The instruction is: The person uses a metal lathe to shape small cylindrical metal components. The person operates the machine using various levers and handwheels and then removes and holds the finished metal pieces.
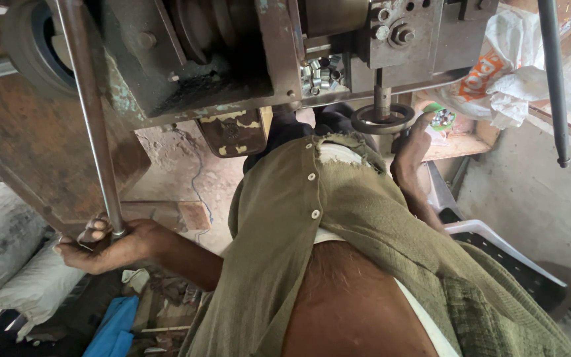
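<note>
Gripping the long steel lever (94, 125) low down with left hand (104, 244) fingers wrapped tight, right hand (412, 149) curled at the small handwheel (382, 119) under the machine head (232, 53), metal pieces (322, 74) waiting above, nothing visibly finished.

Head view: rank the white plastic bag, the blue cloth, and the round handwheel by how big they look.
1. White plastic bag, top right.
2. Blue cloth, partly cut off by the frame, so its rank against the bag is unsure.
3. Round handwheel, clearly smallest.

Lever rod (94, 125) left of machine (232, 53), handwheel (382, 119) right, sacks (14, 258) below
</note>
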